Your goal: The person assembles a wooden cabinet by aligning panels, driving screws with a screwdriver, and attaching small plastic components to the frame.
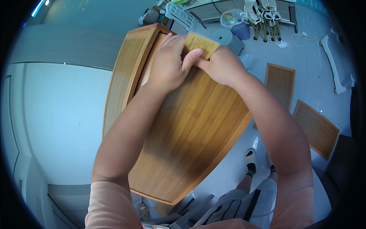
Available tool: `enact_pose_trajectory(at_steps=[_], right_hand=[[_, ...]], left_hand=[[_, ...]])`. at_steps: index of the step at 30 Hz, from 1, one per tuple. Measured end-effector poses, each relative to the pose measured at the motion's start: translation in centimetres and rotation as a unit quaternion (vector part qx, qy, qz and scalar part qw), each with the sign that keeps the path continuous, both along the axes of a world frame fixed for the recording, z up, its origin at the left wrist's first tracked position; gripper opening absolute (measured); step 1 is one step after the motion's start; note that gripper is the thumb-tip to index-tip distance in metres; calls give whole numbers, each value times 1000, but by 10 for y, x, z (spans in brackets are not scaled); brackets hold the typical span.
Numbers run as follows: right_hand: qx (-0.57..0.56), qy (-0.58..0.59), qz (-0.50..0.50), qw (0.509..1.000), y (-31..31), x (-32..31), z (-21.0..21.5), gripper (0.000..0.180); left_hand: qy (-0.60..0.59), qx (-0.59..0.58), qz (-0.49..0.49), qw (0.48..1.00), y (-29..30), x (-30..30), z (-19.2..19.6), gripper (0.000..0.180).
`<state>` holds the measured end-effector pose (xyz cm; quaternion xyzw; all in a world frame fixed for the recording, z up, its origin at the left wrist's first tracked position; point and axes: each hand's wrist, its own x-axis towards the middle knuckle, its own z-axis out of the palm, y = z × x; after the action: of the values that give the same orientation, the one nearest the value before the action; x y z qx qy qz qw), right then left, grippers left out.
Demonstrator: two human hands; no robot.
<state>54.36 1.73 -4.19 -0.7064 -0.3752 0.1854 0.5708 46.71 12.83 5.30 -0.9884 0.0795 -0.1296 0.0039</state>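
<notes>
A flat yellow piece with printing on it [200,45], perhaps a sheet or a packet, is between my hands above the far end of a wooden cabinet. My left hand [173,63] pinches its near left edge, with the thumb lying along it. On its right side, my right hand [225,65] has its fingers curled round the edge, and the fingertips are partly hidden. Below my arms lies the cabinet's broad bamboo-grained panel [190,118]. A raised wooden side panel [124,72] stands along its left, with a gap between the two.
Two loose wooden boards, one [281,82] and another [316,128], lie on the tiled floor to the right. Beyond the cabinet stand a grey-blue stool [228,39], a lined bin [232,19] and folded chairs [263,19]. A white-framed item [337,63] is at far right.
</notes>
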Motion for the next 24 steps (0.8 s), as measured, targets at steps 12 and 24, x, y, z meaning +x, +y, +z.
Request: enact_pose_trajectory(at_steps=[12, 24], right_hand=[[160, 134, -64, 976, 6, 8, -30, 41], [-20, 32, -39, 999, 15, -3, -38, 43]], left_hand=[[-27, 165, -47, 985, -5, -1, -9, 21], [-40, 249, -23, 967, 4, -8, -20, 29]])
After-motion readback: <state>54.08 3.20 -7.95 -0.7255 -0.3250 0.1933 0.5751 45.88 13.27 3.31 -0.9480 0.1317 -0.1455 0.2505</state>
